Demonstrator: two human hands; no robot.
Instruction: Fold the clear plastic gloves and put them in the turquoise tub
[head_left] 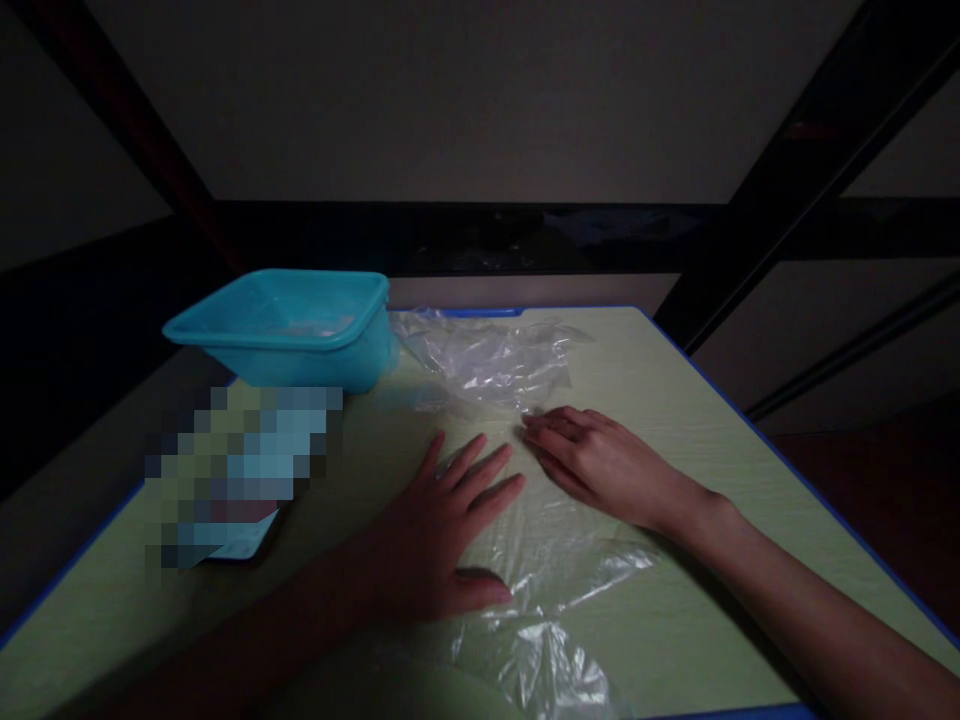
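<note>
My left hand (446, 525) lies flat with its fingers spread, pressing a thin clear plastic bag (555, 660) against the table. To its right, my right hand (585, 455) has its fingers curled and pressed together, their tips pinching the plastic near the middle of the table. The sheet stretches from under both hands toward the near edge, where it is creased. Beyond the fingertips lies crumpled clear plastic (499, 360); I cannot tell whether it is the same piece.
A turquoise plastic basin (292, 340) stands at the table's back left. In front of it lies a flat object (244, 540), mostly blurred out by pixels. The pale wood-grain table (720, 560) has a blue edge, and a wall rises behind it.
</note>
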